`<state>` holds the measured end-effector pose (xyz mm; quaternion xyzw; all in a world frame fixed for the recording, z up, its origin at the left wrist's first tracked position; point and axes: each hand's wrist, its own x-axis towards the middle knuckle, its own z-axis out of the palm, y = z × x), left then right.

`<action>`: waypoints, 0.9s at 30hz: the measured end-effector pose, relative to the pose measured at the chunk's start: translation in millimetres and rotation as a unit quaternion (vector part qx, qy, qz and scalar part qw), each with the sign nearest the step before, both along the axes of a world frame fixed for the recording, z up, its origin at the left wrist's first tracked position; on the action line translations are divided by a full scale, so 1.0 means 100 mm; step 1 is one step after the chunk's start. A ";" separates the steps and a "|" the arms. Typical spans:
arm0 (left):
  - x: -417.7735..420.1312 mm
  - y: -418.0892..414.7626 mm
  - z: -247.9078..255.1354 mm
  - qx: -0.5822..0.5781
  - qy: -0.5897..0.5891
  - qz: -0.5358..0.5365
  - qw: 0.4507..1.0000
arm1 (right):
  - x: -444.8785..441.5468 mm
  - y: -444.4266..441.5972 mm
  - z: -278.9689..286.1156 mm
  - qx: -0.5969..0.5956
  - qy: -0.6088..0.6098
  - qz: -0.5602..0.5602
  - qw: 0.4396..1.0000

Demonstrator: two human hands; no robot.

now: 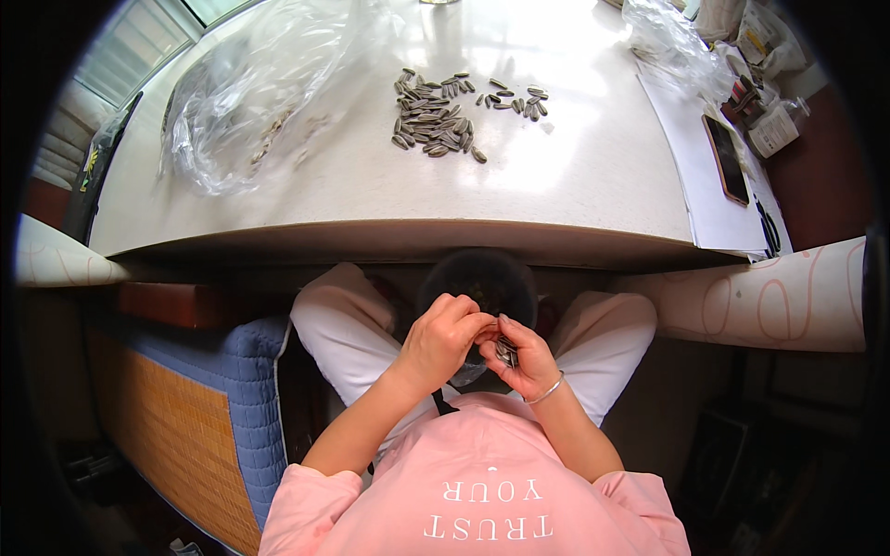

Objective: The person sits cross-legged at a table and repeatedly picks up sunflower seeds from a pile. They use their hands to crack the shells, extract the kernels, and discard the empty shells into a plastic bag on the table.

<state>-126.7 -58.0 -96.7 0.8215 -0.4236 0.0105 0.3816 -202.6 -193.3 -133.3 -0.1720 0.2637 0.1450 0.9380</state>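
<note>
My right hand [526, 361], with a bracelet at its wrist, curls around several striped sunflower seeds [507, 353] in its palm. The thumb and fingers of my left hand [439, 338] are pinched together against the right thumb and fingertips. Whatever lies between those fingertips is too small and covered to make out. Both hands are above my lap, over a dark round bin [480, 267] between my knees, with scraps at its bottom. Before me on the white table, a pile of sunflower seeds [432, 118] lies beside a looser scatter of seeds [525, 103].
A clear plastic bag [236, 118] spreads over the table's left side. At the right are papers [685, 167], a smartphone [725, 160], another plastic bag [685, 52] and a labelled container [775, 132]. The table's front edge [417, 226] lies just beyond my knees. A blue-edged woven mat [174, 424] is at my left.
</note>
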 end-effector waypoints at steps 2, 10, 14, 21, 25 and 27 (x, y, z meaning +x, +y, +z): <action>0.02 0.02 -0.01 -0.001 0.017 -0.018 1.000 | -0.03 -0.01 -0.02 -0.065 -0.040 0.048 0.996; 0.02 0.05 -0.12 -0.184 0.524 -0.029 0.831 | -0.05 0.03 0.15 -0.179 -0.076 0.023 0.981; -0.02 0.03 -0.19 -0.236 0.577 -0.004 0.782 | -0.04 0.04 0.16 -0.266 -0.106 0.029 0.958; -0.17 -0.03 -0.25 -0.277 0.580 0.037 0.765 | -0.04 0.09 0.20 -0.352 -0.101 0.012 0.931; -0.17 -0.03 -0.16 -0.277 0.540 0.027 0.794 | -0.05 0.07 0.18 -0.333 -0.101 0.012 0.938; -0.19 -0.02 -0.21 -0.278 0.517 0.036 0.809 | -0.07 0.11 0.17 -0.373 -0.114 0.013 0.921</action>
